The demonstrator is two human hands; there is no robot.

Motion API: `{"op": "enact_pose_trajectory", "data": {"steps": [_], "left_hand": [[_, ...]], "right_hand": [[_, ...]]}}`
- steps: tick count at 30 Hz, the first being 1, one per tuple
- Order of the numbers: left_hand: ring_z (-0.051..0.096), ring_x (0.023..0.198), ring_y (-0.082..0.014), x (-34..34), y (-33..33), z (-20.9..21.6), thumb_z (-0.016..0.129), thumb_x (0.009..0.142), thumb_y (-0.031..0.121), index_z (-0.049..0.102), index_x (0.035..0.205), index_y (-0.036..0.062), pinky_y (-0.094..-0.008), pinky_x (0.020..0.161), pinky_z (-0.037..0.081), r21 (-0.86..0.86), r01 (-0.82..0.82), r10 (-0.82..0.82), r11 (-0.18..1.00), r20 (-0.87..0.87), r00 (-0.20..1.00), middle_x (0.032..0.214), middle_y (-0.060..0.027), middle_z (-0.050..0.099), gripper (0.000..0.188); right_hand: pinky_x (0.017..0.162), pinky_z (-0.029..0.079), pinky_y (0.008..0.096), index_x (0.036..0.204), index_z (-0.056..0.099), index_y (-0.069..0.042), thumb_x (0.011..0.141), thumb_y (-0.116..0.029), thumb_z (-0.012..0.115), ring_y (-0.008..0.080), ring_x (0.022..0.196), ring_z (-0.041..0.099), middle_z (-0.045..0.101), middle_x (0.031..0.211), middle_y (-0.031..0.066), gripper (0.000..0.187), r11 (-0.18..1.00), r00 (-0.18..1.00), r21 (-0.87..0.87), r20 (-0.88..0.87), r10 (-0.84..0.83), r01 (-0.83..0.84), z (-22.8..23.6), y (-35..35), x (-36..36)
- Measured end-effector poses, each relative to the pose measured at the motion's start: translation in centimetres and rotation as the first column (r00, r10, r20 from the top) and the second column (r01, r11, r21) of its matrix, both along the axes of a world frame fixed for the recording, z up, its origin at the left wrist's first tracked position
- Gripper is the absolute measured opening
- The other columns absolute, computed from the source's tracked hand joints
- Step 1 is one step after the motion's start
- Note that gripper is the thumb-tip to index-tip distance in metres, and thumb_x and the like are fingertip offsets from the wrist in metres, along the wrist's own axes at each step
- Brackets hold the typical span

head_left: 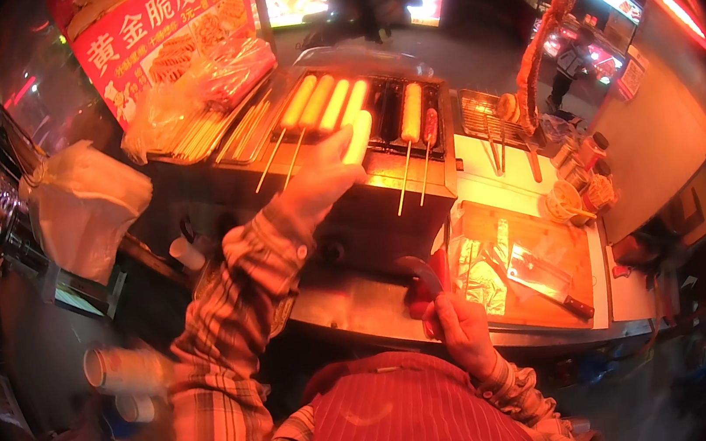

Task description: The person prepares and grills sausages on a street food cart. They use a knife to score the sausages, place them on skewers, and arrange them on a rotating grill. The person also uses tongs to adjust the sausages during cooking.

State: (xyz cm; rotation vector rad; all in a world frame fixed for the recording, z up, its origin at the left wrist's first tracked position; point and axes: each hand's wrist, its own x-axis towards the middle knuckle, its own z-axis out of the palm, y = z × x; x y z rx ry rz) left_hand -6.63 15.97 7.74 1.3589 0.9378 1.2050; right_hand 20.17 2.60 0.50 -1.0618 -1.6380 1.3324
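My left hand (320, 180) reaches over the roller grill (395, 165), its fingers closed around the lower end of a thick pale-yellow sausage (358, 134). Any stick on this one is hidden by the hand. Just behind it, several similar yellow sausages on sticks (301, 101) lie in a row. To the right rest another yellow skewered sausage (412, 112) and a thinner reddish sausage (430, 126), their sticks pointing toward me. Low in front of my body, my right hand (465, 330) is closed on a curved, blade-like tool (420, 272); its exact kind is unclear. Beside it is a dark red object (420, 302).
Wooden skewers (193, 137) and a clear plastic bag (216, 77) lie left of the grill, before a red sign (171, 33). A cleaver (548, 283) and a shiny wrapper (479, 275) lie on the cutting board (565, 240). Several jars (594, 149) stand right; a paper cup (187, 253) stands left.
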Motion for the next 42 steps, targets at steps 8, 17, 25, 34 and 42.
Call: {"op": "enact_pose_trajectory", "data": {"steps": [8, 17, 25, 34, 42], "left_hand": [[0.023, 0.145, -0.0330, -0.8, 9.2, -2.3, 0.052, 0.078, 0.002, 0.021, 0.148, -0.0087, -0.0322, 0.116, 0.021, -0.050, 0.018, -0.039, 0.999, -0.461, 0.886, 0.150, -0.0325, 0.029, 0.078], [-0.007, 0.146, -0.0444, 1.5, 15.7, -3.1, 0.057, 0.080, 0.006, 0.001, 0.149, -0.0077, -0.0467, 0.120, 0.005, 0.115, 0.009, 0.106, 0.993, -0.942, 0.319, 0.157, -0.0314, -0.001, 0.090], [-0.010, 0.147, -0.0421, 2.2, 15.2, -2.7, 0.076, 0.080, 0.017, 0.000, 0.150, -0.0056, -0.0485, 0.120, 0.008, 0.294, -0.060, 0.299, 0.954, -0.912, 0.281, 0.158, -0.0278, -0.005, 0.106], [0.058, 0.116, -0.0350, -8.6, 15.8, 5.6, 0.075, 0.075, 0.018, 0.068, 0.106, 0.0000, -0.0432, 0.100, 0.044, 0.846, -0.006, 0.739, 0.534, -0.463, 0.490, 0.118, -0.0183, 0.065, 0.036], [0.069, 0.080, -0.0260, -27.7, 19.9, 7.5, 0.063, 0.081, 0.008, 0.070, 0.097, 0.0008, -0.0347, 0.074, 0.054, 0.585, -0.511, 0.758, 0.630, -0.607, 0.240, 0.084, -0.0121, 0.070, 0.019]], "right_hand": [[0.049, 0.035, 0.0224, 0.080, 0.061, 0.000, 0.103, -0.017, 0.046, 0.0057, 0.054, 0.045, 0.050, 0.061, -0.0004, 0.032, 0.998, 0.999, -0.038, 0.012, -0.040, 0.041, -0.1, -0.9, 1.3], [0.049, 0.039, 0.0273, 0.082, 0.063, 0.000, 0.101, -0.018, 0.051, 0.0095, 0.051, 0.047, 0.050, 0.056, 0.0032, 0.028, 0.996, 0.997, -0.048, 0.046, -0.069, 0.072, -1.5, -0.5, 2.0], [0.049, 0.040, 0.0282, 0.083, 0.064, 0.000, 0.100, -0.017, 0.051, 0.0107, 0.051, 0.049, 0.051, 0.057, 0.0050, 0.027, 0.996, 0.996, -0.061, 0.075, -0.055, 0.059, -1.5, 0.5, 1.4], [0.046, 0.034, 0.0198, 0.083, 0.063, -0.002, 0.104, -0.024, 0.044, 0.0047, 0.049, 0.044, 0.054, 0.062, -0.0008, 0.036, 0.958, 0.982, -0.220, -0.010, -0.190, 0.183, -2.4, 1.0, 1.9], [0.045, 0.035, 0.0190, 0.084, 0.061, -0.004, 0.105, -0.029, 0.042, 0.0042, 0.048, 0.045, 0.054, 0.062, -0.0008, 0.039, 0.915, 0.978, -0.359, -0.030, -0.208, 0.183, -4.3, 2.3, 1.2]]}}
